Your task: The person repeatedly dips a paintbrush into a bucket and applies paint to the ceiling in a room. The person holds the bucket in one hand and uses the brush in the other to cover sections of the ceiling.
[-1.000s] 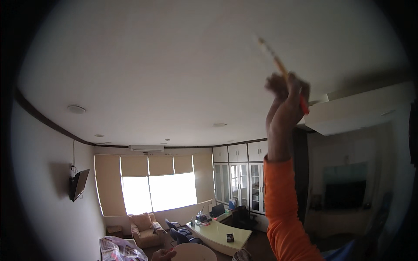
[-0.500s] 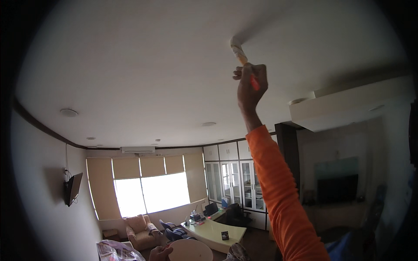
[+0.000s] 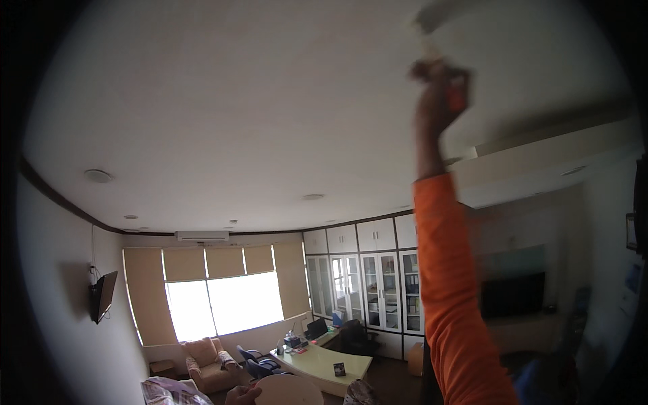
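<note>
My right hand, in an orange sleeve, is raised high to the ceiling and closed around a paintbrush. The brush has a red handle end, and its pale head points up at the ceiling, where a dark shadow falls beside it. Motion blurs both hand and brush, so I cannot tell whether the bristles touch. Low in the picture, my left hand is closed at the edge of a round pale object, which the lower border cuts off.
Below are a pale desk, blue chairs, an armchair and a plastic-covered item. White cabinets line the back. A dropped ceiling section juts out at the right. Round fixtures, including a ceiling light, dot the ceiling.
My right hand and the brush have moved right and farther up the picture along the ceiling. The view has turned slightly right. My left hand stays at the round pale object.
</note>
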The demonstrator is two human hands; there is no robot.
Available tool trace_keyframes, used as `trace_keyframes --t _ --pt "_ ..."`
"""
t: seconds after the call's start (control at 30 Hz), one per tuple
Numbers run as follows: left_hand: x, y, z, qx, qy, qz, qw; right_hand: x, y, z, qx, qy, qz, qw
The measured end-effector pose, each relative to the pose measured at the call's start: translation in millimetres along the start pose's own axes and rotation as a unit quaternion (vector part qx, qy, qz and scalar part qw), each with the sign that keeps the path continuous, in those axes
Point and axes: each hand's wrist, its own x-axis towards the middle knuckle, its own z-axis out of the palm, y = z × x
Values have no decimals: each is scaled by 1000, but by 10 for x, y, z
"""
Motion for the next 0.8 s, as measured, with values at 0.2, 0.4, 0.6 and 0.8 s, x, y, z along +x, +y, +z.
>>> trace_keyframes --t 0.2,0.4,0.6,0.8 --pt "-22 -31 2 1 6 49 999 -406 125 -226 -33 -63 125 990" --pt "70 -193 -82 -41 -19 52 998 1442 -567 -343 28 -54 -103 993" --pt "-48 -63 24 -32 -30 34 998 1324 -689 -212 36 -2 -127 991" --pt "-195 185 49 4 -15 10 1000 -61 69 -180 -105 -115 81 984"
